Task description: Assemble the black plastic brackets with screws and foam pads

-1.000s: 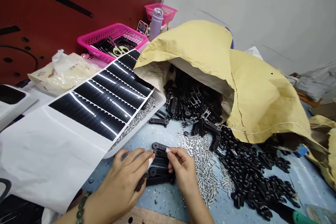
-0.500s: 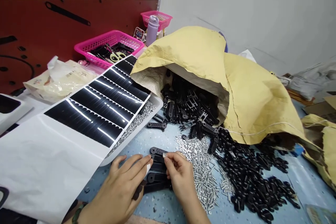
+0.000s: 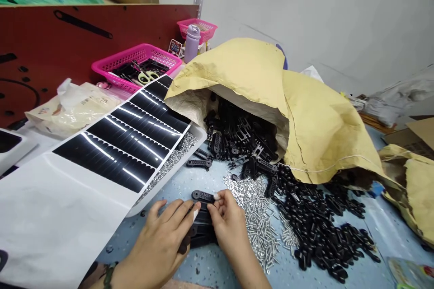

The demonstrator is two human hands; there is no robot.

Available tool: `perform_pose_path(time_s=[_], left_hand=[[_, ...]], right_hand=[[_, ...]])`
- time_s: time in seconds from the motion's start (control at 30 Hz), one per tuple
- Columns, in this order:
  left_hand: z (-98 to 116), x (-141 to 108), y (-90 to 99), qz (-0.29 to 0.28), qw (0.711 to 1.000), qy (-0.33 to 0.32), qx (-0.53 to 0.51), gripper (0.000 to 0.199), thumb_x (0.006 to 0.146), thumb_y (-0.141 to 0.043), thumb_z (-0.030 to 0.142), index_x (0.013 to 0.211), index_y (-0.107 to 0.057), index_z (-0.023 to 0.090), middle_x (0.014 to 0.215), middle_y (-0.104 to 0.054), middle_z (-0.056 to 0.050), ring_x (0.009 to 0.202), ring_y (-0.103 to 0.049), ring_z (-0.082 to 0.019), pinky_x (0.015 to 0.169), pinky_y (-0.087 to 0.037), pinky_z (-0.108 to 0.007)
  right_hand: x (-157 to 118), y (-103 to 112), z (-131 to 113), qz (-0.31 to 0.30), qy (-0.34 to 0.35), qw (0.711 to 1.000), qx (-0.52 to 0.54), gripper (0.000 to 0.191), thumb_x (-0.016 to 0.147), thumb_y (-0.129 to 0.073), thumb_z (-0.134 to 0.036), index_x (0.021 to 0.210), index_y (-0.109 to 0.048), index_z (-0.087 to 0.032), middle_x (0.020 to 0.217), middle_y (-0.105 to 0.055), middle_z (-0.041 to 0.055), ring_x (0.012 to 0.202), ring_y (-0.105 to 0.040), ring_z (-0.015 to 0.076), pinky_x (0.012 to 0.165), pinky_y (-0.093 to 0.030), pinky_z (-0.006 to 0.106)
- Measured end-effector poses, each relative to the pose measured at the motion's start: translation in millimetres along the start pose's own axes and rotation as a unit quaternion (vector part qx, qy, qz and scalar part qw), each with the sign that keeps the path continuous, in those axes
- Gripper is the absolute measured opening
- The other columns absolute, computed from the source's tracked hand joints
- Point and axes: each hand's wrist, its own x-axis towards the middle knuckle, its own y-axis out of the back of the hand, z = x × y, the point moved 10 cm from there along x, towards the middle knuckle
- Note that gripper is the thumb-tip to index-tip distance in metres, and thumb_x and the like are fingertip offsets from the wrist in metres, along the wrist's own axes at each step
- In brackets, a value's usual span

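My left hand (image 3: 166,235) is palm down at bottom centre, its fingers bent over several black plastic arms. Dark rounded ends show between its thumb side and index finger, and a white strip sits near that fingertip. Beside it, my right hand (image 3: 230,221) is closed in a pinch at the right end of the top black plastic arm (image 3: 202,196). What lies between those fingertips is too small to name. More black arms (image 3: 203,230) are stacked below, between both hands. Just right of my right hand spreads a pile of silver screws (image 3: 262,230).
A heap of black parts (image 3: 325,235) covers the right side. Yellow paper sacks (image 3: 233,63) lie behind, one spilling black arms. At left, a printed sheet (image 3: 111,140) rests over a white tray (image 3: 200,137) of small metal pieces. A pink basket (image 3: 101,64) holds scissors (image 3: 148,76).
The view has shifted slightly. My right hand's fingers have curled and moved a little at the top arm's right end. The left hand stays over the black arms.
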Motion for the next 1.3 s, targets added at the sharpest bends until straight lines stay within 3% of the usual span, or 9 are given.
perform_pose_path(time_s=[0.17, 0.27, 0.37, 0.47, 0.57, 0.73, 0.83, 0.93, 1.3], left_hand=[[-3, 2, 2.6, -0.019, 0.999, 0.014, -0.031, 0.056, 0.079, -0.049, 0.009, 0.133, -0.050, 0.023, 0.125, -0.060, -0.006, 0.113, -0.051, -0.028, 0.098, -0.026, -0.046], [-9, 5, 7.8, -0.045, 0.994, 0.044, -0.085, 0.054, 0.080, -0.046, 0.008, 0.131, -0.052, 0.024, 0.129, -0.056, -0.005, 0.117, -0.048, -0.028, 0.098, -0.034, -0.046], [-11, 7, 19.2, -0.036, 0.989, 0.052, -0.135, 0.054, 0.080, -0.042, 0.007, 0.131, -0.050, 0.023, 0.136, -0.051, -0.005, 0.122, -0.046, -0.026, 0.099, -0.043, -0.042], [-10, 7, 25.5, -0.027, 0.984, 0.047, -0.172, 0.064, 0.083, -0.034, 0.005, 0.143, -0.034, 0.025, 0.140, -0.049, -0.004, 0.126, -0.047, -0.022, 0.097, -0.049, -0.037], [-12, 6, 19.0, -0.038, 0.971, 0.069, -0.225, 0.068, 0.088, -0.028, 0.003, 0.150, -0.017, 0.030, 0.144, -0.046, -0.002, 0.128, -0.048, -0.018, 0.096, -0.053, -0.033], [-31, 6, 10.5, -0.001, 0.943, 0.130, -0.307, 0.057, 0.098, -0.021, 0.008, 0.151, -0.017, 0.029, 0.149, -0.041, -0.004, 0.128, -0.049, -0.021, 0.093, -0.055, -0.035], [-37, 7, 10.4, 0.003, 0.964, 0.142, -0.226, 0.054, 0.096, -0.028, 0.012, 0.147, -0.028, 0.028, 0.151, -0.037, -0.003, 0.134, -0.040, -0.025, 0.100, -0.048, -0.044], [-23, 12, 6.1, -0.027, 0.991, 0.077, -0.110, 0.056, 0.087, -0.042, 0.010, 0.140, -0.042, 0.026, 0.144, -0.046, -0.004, 0.132, -0.038, -0.031, 0.101, -0.039, -0.053], [-12, 10, -4.0, -0.062, 0.997, 0.012, -0.041, 0.066, 0.079, -0.044, 0.004, 0.142, -0.039, 0.022, 0.141, -0.050, -0.004, 0.126, -0.043, -0.028, 0.100, -0.027, -0.049]], right_hand=[[0, 11, -2, 0.011, 0.019, 0.988, -0.153, 0.018, 0.080, -0.063, -0.026, 0.090, -0.049, -0.023, 0.068, -0.057, -0.0015, 0.061, -0.058, 0.0199, 0.055, -0.043, 0.028], [-6, 20, -31, 0.041, 0.132, 0.972, -0.189, 0.023, 0.084, -0.061, -0.024, 0.105, -0.053, -0.022, 0.105, -0.061, 0.0094, 0.096, -0.060, 0.0277, 0.078, -0.050, 0.039], [-20, 13, -69, -0.008, 0.257, 0.962, -0.096, 0.033, 0.091, -0.048, -0.014, 0.122, -0.045, -0.023, 0.124, -0.055, 0.0102, 0.118, -0.050, 0.0235, 0.098, -0.044, 0.041], [-34, -5, -98, -0.098, 0.320, 0.941, -0.045, 0.034, 0.091, -0.048, -0.011, 0.123, -0.046, -0.022, 0.113, -0.061, 0.0085, 0.106, -0.056, 0.0208, 0.091, -0.047, 0.036], [-43, -14, -110, -0.130, 0.341, 0.930, -0.038, 0.026, 0.092, -0.043, -0.007, 0.111, -0.054, -0.021, 0.094, -0.064, 0.0064, 0.087, -0.058, 0.0193, 0.079, -0.049, 0.034], [-32, 14, -81, -0.045, 0.248, 0.965, 0.068, 0.019, 0.091, -0.051, -0.014, 0.104, -0.059, -0.024, 0.087, -0.063, 0.0037, 0.078, -0.059, 0.0177, 0.070, -0.050, 0.030], [-12, 28, -35, 0.023, 0.109, 0.986, 0.120, 0.009, 0.089, -0.057, -0.024, 0.095, -0.064, -0.022, 0.084, -0.063, 0.0035, 0.075, -0.059, 0.0169, 0.066, -0.049, 0.027], [4, 18, -2, 0.019, 0.020, 0.988, 0.153, 0.015, 0.085, -0.061, -0.033, 0.086, -0.066, -0.019, 0.079, -0.064, 0.0040, 0.068, -0.059, 0.0163, 0.060, -0.047, 0.026], [12, 2, 16, 0.016, -0.027, 0.990, 0.139, 0.023, 0.085, -0.060, -0.039, 0.079, -0.067, -0.018, 0.074, -0.064, 0.0044, 0.066, -0.058, 0.0161, 0.057, -0.044, 0.025]])
